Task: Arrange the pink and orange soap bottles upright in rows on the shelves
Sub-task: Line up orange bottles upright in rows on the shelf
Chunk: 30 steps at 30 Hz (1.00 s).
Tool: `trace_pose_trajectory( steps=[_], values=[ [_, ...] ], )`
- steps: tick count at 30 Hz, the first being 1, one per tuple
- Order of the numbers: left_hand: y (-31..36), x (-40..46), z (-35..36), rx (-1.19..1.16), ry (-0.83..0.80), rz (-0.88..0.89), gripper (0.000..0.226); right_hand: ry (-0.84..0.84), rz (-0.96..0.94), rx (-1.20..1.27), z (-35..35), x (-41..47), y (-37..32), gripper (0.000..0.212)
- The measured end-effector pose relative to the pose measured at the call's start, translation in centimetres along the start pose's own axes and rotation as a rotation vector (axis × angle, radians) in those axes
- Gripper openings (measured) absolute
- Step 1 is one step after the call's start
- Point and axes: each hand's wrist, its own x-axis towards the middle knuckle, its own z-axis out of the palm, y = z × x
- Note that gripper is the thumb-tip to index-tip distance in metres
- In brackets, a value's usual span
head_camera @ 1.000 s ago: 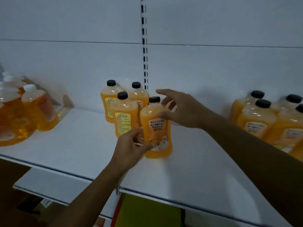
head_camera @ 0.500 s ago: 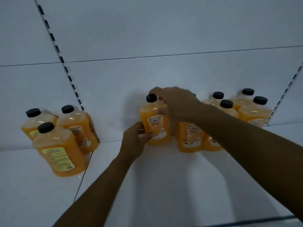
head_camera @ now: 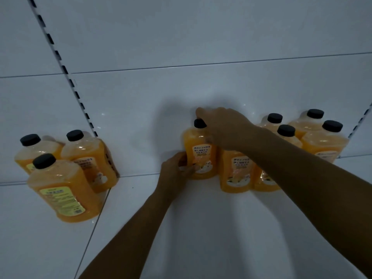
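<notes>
An orange soap bottle (head_camera: 198, 152) with a black cap stands upright at the back of the white shelf (head_camera: 211, 228), against the rear panel. My left hand (head_camera: 175, 174) grips its lower left side. My right hand (head_camera: 223, 127) reaches over its cap and shoulder, fingers curled round the top. Directly to its right stands a group of several orange bottles (head_camera: 235, 174), partly hidden by my right forearm. Three more orange bottles (head_camera: 66, 190) stand together at the left.
A slotted upright rail (head_camera: 66, 75) runs up the back panel at the left, and another rail (head_camera: 360, 121) shows at the right edge. A seam (head_camera: 94, 222) splits the shelf surface between the left group and my arms.
Since a second ago the held bottle went from the left group to the right group. In the last half second the hands barely shifted; the camera came closer.
</notes>
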Motion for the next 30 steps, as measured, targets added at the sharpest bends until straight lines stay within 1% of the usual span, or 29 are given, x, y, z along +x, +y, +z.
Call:
trace_pose_trajectory(
  steps=[6,10,12,14,15,16,17,18,19,20,21,23,24,27,28,30],
  values=[
    [-0.1,-0.3,0.2,0.033,0.004,0.008,0.034,-0.01,-0.003,-0.029,-0.3,-0.3,-0.3,0.048],
    [0.6,-0.8,-0.3,0.117,-0.053,0.011,0.041,-0.022,0.05,-0.112,-0.6,-0.7,-0.9,0.047],
    [0.6,-1.9,-1.1,0.209,-0.081,-0.01,0.051,-0.042,0.084,-0.219,-0.8,-1.0,-1.4,0.05],
    [0.6,-3.7,-2.5,0.253,-0.023,-0.106,0.064,0.042,0.067,-0.386,-0.8,-1.0,-2.4,0.052],
    [0.5,-4.8,-3.6,0.241,0.032,-0.133,0.062,0.11,0.036,-0.426,-0.6,-0.8,-3.3,0.053],
    [0.6,-5.9,-4.7,0.236,0.08,-0.132,0.054,0.16,-0.006,-0.415,-0.4,-0.6,-4.5,0.054],
    [0.7,-7.1,-6.0,0.25,0.115,-0.12,0.044,0.177,-0.057,-0.346,0.0,-0.4,-6.1,0.056],
    [0.9,-8.4,-7.4,0.26,0.148,-0.095,0.032,0.171,-0.109,-0.227,0.6,-0.1,-7.9,0.058],
    [0.8,-9.7,-8.9,0.261,0.182,-0.065,0.023,0.153,-0.152,-0.066,1.3,0.2,-9.9,0.059],
    [0.5,-11.0,-10.3,0.257,0.225,-0.04,0.018,0.121,-0.179,0.108,2.1,0.5,-12.0,0.059],
    [0.0,-12.4,-11.8,0.264,0.278,-0.051,0.021,0.091,-0.202,0.268,2.8,0.8,-14.0,0.06],
    [-1.2,-14.9,-14.5,0.29,0.402,-0.143,0.029,0.041,-0.252,0.505,4.1,1.5,-17.4,0.062],
    [-1.7,-16.0,-15.8,0.308,0.463,-0.181,0.03,0.028,-0.27,0.598,4.6,1.8,-18.8,0.062],
    [-2.8,-17.6,-19.1,0.325,0.63,-0.243,0.021,0.003,-0.269,0.788,5.3,2.5,-21.6,0.064],
    [-3.1,-17.6,-19.8,0.323,0.655,-0.276,0.026,-0.009,-0.257,0.834,5.4,2.7,-22.2,0.064],
    [-3.5,-17.1,-20.3,0.286,0.633,-0.345,0.046,-0.022,-0.236,0.884,5.8,3.0,-23.0,0.062]
  ],
)
